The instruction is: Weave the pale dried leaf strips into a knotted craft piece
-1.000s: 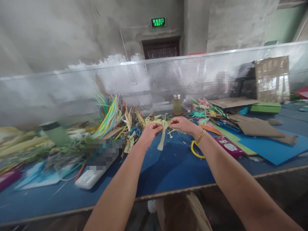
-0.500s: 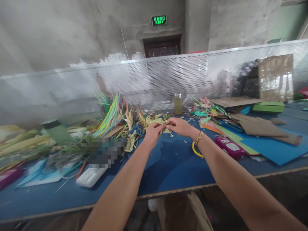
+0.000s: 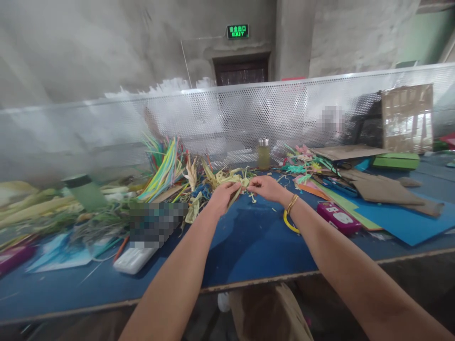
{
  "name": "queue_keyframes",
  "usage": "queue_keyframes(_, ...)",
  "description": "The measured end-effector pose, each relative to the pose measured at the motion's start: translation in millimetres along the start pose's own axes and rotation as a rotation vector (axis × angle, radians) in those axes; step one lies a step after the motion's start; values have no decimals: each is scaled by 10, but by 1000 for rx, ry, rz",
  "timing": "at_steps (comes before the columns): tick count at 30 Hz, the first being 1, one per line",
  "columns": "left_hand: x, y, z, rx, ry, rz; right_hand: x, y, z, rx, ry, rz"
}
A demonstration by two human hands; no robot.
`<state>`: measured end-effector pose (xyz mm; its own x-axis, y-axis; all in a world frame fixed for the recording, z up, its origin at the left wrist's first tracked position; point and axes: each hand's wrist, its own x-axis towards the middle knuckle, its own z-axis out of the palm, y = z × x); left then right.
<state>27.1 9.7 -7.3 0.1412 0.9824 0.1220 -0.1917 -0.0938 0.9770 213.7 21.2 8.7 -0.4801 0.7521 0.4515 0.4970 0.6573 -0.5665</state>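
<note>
Pinching one pale green strip (image 3: 233, 197) between thumb and fingers, the left hand (image 3: 223, 195) works at the middle of the frame, with part of the strip hanging below its fingertips. The right hand (image 3: 265, 187) is just beside it, thumb and fingertips brought near each other; whether they are closed on the strip too, I cannot tell. The two hands are near each other but not clasped, above the blue tabletop (image 3: 245, 255). One gold-coloured bracelet (image 3: 292, 203) circles the right wrist, and one yellow ring (image 3: 285, 219) lies just below that forearm.

Two bottles stand on the tabletop: a pale green bottle (image 3: 85, 195) with a dark lid at centre left, and a clear bottle (image 3: 263, 158) with a metallic cap near the centre. Two purple packs can be counted, one pack (image 3: 337, 219) at centre right and another pack (image 3: 16, 258) at the far left edge. The right one carries white markings, among them what looks like a "B". One bundle of coloured stems (image 3: 163, 173), too many to count, is left of centre.

At top centre, one lit green sign (image 3: 238, 31) reads "安全出口" over "EXIT". One white object (image 3: 133, 260) at lower left is partly pixelated, so any writing there is unreadable.
</note>
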Motion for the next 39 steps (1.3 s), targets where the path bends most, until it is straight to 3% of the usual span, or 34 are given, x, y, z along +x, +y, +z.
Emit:
queue_keyframes(3, -29, 17, 26, -47, -14, 5, -8, 21, -53, 0, -13, 10)
queue_keyframes(8, -84, 54, 53, 2, -45, -39, 14, 1, -146, -38, 268, 10)
queue_keyframes(14, -78, -13, 64, 95, -136, -36, 8, -105, 28, 96, 72, -44)
queue_keyframes(18, -92, -3, 75, 183, -147, -3, -2, -152, 81, 234, 147, 6)
queue_keyframes(23, -128, 55, 102, 232, -127, 45, 7, -164, 68, 359, 172, -41)
queue_keyframes(31, -143, 40, 142, 350, -154, 102, -4, -239, 117, 270, 222, -54)
queue_keyframes(34, -99, 19, 118, 293, -105, 191, 2, -232, 53, 234, 309, -47)
queue_keyframes(37, -27, 11, 74, 161, 45, 289, -4, -214, -35, 146, 464, -23)
queue_keyframes(39, 14, 9, 54, 72, 128, 337, -14, -202, -40, 68, 406, 20)
